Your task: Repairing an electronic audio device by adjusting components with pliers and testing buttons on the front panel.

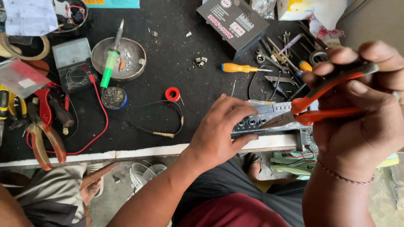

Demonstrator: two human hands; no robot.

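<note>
**Pliers working at the front panel of a small audio unit**

I am watching my left hand [219, 132] pressing down flat on the black amplifier unit [269, 120] at the near edge of the surface [168, 63], fingers spread over its top, apparently to keep it from sliding. My right hand [357, 105] is gripping the orange-handled needle-nose pliers [320, 103], fingers wrapped around both handles, with the tip pointing at the row of knobs on the unit's front panel. Whether the tip is pinching anything I cannot tell.

Farther back, a yellow-handled screwdriver [237, 67] is lying just beside a pile of loose tools, kept within reach. A green-handled soldering iron [111, 56] is resting across a round metal dish [119, 59], probably to keep its hot end off the black mat. A red wire is trailing from an analogue multimeter [73, 63] on the left.

As for packaging, a grey rectangular box with red and white printing [233, 21] is sitting at the top centre, a white paper sheet [29, 17] is lying at the top left corner, and a small red reel [172, 94] is standing mid-surface.
</note>
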